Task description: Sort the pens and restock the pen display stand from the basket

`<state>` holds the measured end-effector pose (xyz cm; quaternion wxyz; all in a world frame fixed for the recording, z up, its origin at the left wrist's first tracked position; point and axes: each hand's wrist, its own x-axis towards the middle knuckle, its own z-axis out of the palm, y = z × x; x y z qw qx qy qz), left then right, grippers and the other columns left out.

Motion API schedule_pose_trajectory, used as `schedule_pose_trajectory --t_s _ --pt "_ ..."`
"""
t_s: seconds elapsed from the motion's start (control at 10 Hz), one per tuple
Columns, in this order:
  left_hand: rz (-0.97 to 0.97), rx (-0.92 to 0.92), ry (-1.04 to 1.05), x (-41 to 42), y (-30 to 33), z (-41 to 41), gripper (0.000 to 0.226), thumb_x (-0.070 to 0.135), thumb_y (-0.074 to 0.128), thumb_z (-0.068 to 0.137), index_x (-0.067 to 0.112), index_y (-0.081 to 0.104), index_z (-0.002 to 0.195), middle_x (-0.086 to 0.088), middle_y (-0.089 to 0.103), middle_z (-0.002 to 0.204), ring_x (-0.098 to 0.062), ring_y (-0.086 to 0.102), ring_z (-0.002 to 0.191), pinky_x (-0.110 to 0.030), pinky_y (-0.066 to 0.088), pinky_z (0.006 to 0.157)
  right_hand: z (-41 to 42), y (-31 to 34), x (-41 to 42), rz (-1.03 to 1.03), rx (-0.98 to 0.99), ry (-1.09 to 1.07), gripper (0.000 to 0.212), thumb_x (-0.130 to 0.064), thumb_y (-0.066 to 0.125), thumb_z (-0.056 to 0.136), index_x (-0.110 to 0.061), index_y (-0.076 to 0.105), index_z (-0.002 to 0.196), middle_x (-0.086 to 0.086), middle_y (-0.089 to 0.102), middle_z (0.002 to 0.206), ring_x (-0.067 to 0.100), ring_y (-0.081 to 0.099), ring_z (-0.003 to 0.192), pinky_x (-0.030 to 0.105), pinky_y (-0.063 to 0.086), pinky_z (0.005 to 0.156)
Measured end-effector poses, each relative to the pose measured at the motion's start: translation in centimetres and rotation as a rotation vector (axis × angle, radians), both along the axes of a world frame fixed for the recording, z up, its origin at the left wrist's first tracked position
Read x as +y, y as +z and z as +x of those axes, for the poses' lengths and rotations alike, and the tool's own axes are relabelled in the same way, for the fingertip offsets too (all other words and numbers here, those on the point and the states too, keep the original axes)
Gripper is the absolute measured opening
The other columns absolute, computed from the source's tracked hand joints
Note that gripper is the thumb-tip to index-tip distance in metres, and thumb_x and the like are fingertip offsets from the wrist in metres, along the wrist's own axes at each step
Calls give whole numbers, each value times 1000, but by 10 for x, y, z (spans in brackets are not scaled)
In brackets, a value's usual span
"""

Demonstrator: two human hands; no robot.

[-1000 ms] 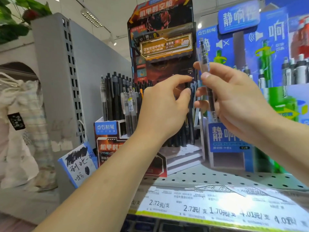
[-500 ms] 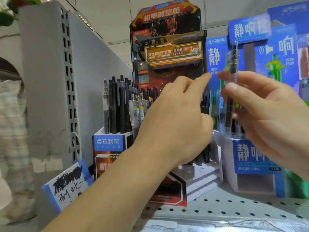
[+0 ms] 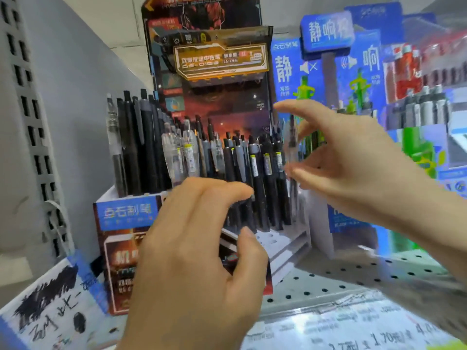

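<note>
Pens [image 3: 257, 173] upright in stand [image 3: 126, 210], left hand [image 3: 197, 261] empty (half-curled) in front, right hand [image 3: 353, 168] beside a blurred clear pen [image 3: 290, 145], grip unclear

A stationery shop aisle: a perforated metal shelf [image 3: 353, 276] holds a branded cardboard pen display stand [image 3: 202, 54] full of pens [image 3: 257, 173], with printed price labels [image 3: 353, 327] along its edge.

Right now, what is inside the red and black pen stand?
The pen stand holds many upright black pens and a few clear pens. Its front row shows empty holes. The left hand covers the lower middle, so pens there cannot be seen.
</note>
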<state>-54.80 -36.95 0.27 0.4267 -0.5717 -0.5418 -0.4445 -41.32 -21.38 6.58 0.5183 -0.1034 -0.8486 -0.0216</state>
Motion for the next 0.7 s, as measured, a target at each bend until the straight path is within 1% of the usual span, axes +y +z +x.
schedule_pose_trajectory --t_s 0.1,0.2,0.3,0.4,0.5,0.6,0.7 --pt "11 -58 -71 2 -2 6 30 25 53 77 24 64 105 14 59 99 3 53 92 -4 36 84 -10 -6 -9 -5 -20 -70 74 -19 73 85 -39 39 148 -4 65 106 19 69 82 41 54 85" --pt "-13 -110 -118 -1 -2 4 26 24 53 79 28 61 104 17 59 98 8 53 99 -2 36 85 -17 -6 -15 -9 -19 -171 73 -17 69 86 -39 36 147 0 65 114 34 65 96 44 53 86" --pt "-51 -87 -107 -7 -6 -1 25 27 49 81 30 58 104 18 58 97 7 54 99 -5 39 84 -22 -8 -16 47 -32 -378 70 -21 61 85 -41 30 144 5 68 106 42 62 91 43 48 68" --pt "-81 -63 -93 -7 -8 -3 28 30 46 82 33 54 109 19 57 98 2 55 96 -14 46 78 -25 -8 -16 101 -106 -549 67 -26 59 87 -35 29 146 4 63 85 41 60 76 37 34 52" --pt "-82 -103 -96 -5 -9 -5 36 32 46 84 34 49 120 19 57 100 0 56 94 -11 46 74 -29 -12 -14 -7 -173 -596 74 -27 55 91 -35 17 154 5 48 75 40 50 68 38 32 53" --pt "-88 -226 -180 -7 -4 -1 39 30 50 85 38 44 123 18 58 98 -1 57 91 -18 49 74 -30 -11 -19 -88 -178 -553 85 -25 53 89 -40 4 157 3 48 77 36 46 69 39 36 57" --pt "-108 -439 -284 -19 8 2 40 29 55 89 38 47 127 19 59 102 1 58 96 -25 51 82 -16 -25 -34 -90 -169 -430 93 -28 59 89 -38 -1 160 6 62 109 36 58 93 40 45 67"
